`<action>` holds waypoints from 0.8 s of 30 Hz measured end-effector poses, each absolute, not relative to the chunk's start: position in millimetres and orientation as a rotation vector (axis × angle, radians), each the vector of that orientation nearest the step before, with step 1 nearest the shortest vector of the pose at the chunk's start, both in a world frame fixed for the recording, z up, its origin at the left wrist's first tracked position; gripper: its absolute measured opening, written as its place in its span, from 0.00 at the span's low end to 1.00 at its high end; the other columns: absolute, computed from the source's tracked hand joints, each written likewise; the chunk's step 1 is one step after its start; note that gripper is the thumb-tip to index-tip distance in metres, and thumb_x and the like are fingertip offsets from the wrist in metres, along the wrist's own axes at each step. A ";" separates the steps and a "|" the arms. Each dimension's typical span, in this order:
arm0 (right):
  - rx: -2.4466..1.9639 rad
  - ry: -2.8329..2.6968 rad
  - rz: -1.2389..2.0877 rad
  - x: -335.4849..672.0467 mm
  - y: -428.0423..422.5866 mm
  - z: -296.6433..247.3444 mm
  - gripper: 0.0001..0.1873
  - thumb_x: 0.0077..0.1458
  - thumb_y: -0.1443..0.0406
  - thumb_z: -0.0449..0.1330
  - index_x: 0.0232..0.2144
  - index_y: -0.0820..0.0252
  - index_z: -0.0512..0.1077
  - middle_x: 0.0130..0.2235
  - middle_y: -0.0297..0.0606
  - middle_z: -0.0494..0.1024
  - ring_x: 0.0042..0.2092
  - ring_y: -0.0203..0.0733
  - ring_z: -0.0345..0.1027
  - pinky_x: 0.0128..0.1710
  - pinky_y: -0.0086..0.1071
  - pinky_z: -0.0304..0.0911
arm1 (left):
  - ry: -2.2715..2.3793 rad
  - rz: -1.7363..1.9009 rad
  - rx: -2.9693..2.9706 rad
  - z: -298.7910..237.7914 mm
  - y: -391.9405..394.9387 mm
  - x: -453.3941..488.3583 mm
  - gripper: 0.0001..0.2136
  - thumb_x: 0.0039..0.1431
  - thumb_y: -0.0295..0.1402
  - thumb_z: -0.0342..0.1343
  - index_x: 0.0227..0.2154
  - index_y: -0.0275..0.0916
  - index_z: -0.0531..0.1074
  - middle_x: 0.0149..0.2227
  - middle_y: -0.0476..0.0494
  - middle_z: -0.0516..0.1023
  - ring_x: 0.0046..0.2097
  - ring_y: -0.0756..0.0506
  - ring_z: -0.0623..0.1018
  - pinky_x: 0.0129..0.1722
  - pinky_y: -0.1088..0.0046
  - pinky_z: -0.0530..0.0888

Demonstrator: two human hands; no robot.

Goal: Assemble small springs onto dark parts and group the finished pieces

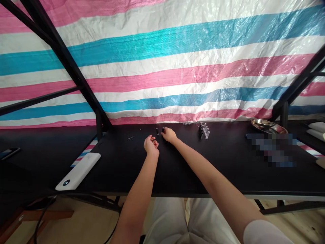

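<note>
My left hand (151,144) rests on the black table (177,169) with its fingers curled in; what they hold, if anything, is too small to make out. My right hand (168,135) reaches further back, its fingers pinched at a small black cylinder (163,129) standing on the table. A second small black cylinder (157,131) stands just left of it, between the two hands. To the right lies a cluster of small clear and black vials (203,131).
A white power bank (79,171) lies at the table's left edge. A metal dish (268,126) sits at the back right. A row of tiny metal parts (187,124) and a thin wire (130,137) lie near the striped tarp. Black frame posts rise left and right.
</note>
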State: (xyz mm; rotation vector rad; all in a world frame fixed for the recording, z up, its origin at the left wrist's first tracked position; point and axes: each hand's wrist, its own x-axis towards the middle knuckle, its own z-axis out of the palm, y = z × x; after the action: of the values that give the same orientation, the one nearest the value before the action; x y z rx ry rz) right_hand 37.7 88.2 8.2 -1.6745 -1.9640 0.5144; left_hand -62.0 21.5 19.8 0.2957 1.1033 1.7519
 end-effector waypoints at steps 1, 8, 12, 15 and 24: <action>-1.683 -1.982 0.504 35.8 88.4 7.4 0.08 0.53 0.62 0.55 0.34 0.59 0.68 0.37 0.41 0.76 0.39 0.42 0.69 0.35 0.31 0.61 | 1.102 1.744 0.295 19.9 21.1 -61.1 0.08 0.45 0.32 0.52 0.29 0.36 0.63 0.21 0.55 0.64 0.15 0.58 0.60 0.16 0.79 0.52; -1.697 -2.039 0.491 34.5 88.6 5.2 0.08 0.51 0.62 0.56 0.35 0.58 0.69 0.38 0.39 0.76 0.38 0.41 0.69 0.33 0.29 0.60 | 1.044 1.714 0.294 23.8 16.3 -56.6 0.09 0.43 0.31 0.52 0.30 0.36 0.64 0.21 0.55 0.64 0.15 0.58 0.60 0.16 0.79 0.52; -1.716 -2.045 0.530 35.8 92.4 6.1 0.08 0.50 0.62 0.57 0.34 0.59 0.70 0.38 0.39 0.76 0.39 0.42 0.70 0.33 0.29 0.60 | 1.040 1.695 0.332 23.4 15.5 -55.6 0.09 0.42 0.32 0.53 0.29 0.36 0.64 0.21 0.55 0.64 0.15 0.58 0.59 0.16 0.79 0.51; -1.735 -2.054 0.551 35.5 96.0 8.0 0.09 0.49 0.62 0.58 0.33 0.59 0.70 0.39 0.41 0.76 0.40 0.42 0.70 0.33 0.29 0.61 | 1.053 1.687 0.358 22.8 15.3 -54.8 0.11 0.42 0.34 0.54 0.30 0.36 0.64 0.21 0.55 0.64 0.16 0.58 0.59 0.16 0.79 0.52; -1.690 -2.095 0.419 56.3 63.4 29.8 0.11 0.49 0.64 0.58 0.37 0.60 0.69 0.38 0.42 0.75 0.39 0.43 0.69 0.36 0.30 0.60 | 1.059 1.685 0.392 21.2 14.8 -52.4 0.08 0.42 0.31 0.52 0.29 0.36 0.64 0.20 0.55 0.64 0.14 0.58 0.60 0.15 0.79 0.51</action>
State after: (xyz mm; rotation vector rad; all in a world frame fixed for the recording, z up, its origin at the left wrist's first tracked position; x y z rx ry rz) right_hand 56.3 63.4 29.8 -1.6896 -2.0947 0.4194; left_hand -52.4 14.8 21.2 0.3918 1.0595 1.6854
